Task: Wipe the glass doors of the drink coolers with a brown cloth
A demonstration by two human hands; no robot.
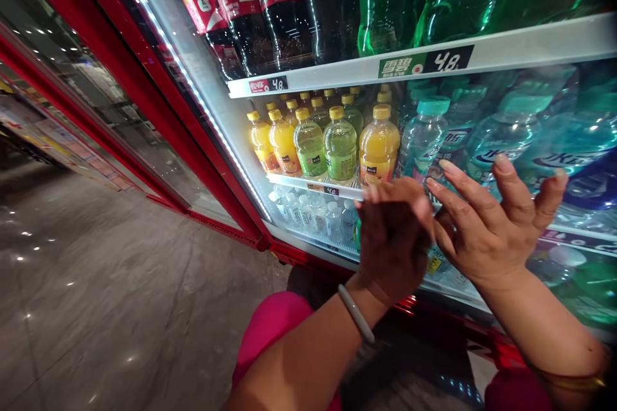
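My left hand, with a pale bangle at its wrist, is raised before the cooler shelves. Its fingers are curled and blurred, and whether they hold anything is unclear. Just right of it, my right hand has its fingers spread, with nothing seen in them. Its thumb side is close to the left hand; contact cannot be made out. Behind the hands, an orange juice bottle stands on the middle shelf, beside green juice bottles. Clear bottles with teal caps are behind and above the right hand.
Dark cola bottles and large green bottles fill the upper shelf. Small clear bottles stand lower down. A red door frame slants along the left, beside grey floor. My pink-covered knee is below.
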